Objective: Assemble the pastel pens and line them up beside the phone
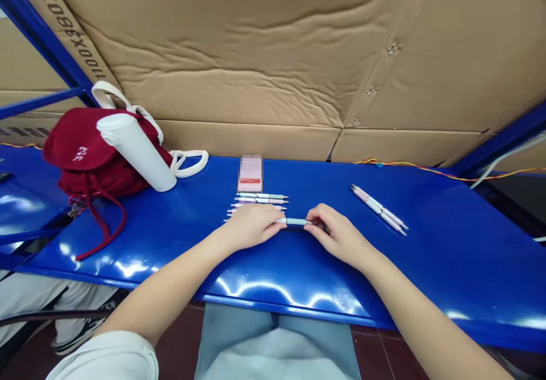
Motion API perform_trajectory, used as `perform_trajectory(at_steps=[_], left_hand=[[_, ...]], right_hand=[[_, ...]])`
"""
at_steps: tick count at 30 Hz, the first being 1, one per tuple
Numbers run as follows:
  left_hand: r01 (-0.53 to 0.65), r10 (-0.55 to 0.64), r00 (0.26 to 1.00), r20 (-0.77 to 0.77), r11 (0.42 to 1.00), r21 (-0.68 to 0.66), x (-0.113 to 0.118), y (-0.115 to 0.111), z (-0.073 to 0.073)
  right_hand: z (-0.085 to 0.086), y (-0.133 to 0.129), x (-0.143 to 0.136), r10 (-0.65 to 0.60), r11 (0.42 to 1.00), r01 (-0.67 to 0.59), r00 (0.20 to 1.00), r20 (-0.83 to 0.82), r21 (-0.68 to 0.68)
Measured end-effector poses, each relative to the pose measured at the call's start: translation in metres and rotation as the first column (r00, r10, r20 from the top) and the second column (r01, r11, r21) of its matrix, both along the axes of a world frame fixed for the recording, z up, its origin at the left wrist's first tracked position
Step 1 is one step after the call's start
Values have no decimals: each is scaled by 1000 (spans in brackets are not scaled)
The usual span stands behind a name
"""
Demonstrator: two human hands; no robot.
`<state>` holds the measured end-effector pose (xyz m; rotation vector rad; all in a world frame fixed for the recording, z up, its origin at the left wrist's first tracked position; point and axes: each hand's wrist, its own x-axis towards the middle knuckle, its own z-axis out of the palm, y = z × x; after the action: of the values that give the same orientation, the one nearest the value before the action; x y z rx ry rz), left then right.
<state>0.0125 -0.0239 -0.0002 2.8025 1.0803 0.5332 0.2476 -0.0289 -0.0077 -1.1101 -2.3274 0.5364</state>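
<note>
A pen (pixel 295 221) with a pale blue grip lies crosswise between my hands, low over the blue table. My left hand (pixel 253 224) is closed round its white barrel. The fingertips of my right hand (pixel 335 233) pinch its tip end at the right. Just beyond my left hand is a row of several pens (pixel 262 198), pale blue and pink, lying side by side; my left hand hides part of them. Off to the right of my right hand, two pink and white pens (pixel 379 209) lie slantwise next to each other.
A pink card-like item (pixel 250 174), partly blurred, is behind the row of pens. At the left a dark red bag (pixel 98 152) has a white cylinder (pixel 139 152) leaning on it. Cardboard (pixel 256 56) walls the back of the blue table (pixel 447 266). Coloured wires (pixel 409 165) run along the back right.
</note>
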Motion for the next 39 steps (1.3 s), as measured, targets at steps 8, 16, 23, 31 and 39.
perform_trajectory(at_steps=[8, 16, 23, 31, 39], left_hand=[[-22, 21, 999, 25, 998, 66, -4, 1, -5], [-27, 29, 999, -16, 995, 91, -5, 3, -8], [-93, 93, 996, -14, 995, 29, -5, 1, 1], [-27, 30, 997, -67, 999, 47, -6, -2, 4], [27, -55, 969, -243, 993, -116, -8, -3, 16]], right_hand=[[-1, 2, -3, 31, 998, -33, 999, 43, 58], [-2, -2, -9, -11, 990, 31, 990, 142, -140], [-4, -1, -11, 18, 992, -7, 996, 87, -123], [-9, 2, -10, 86, 995, -82, 994, 75, -56], [4, 11, 12, -83, 996, 76, 981, 174, 45]])
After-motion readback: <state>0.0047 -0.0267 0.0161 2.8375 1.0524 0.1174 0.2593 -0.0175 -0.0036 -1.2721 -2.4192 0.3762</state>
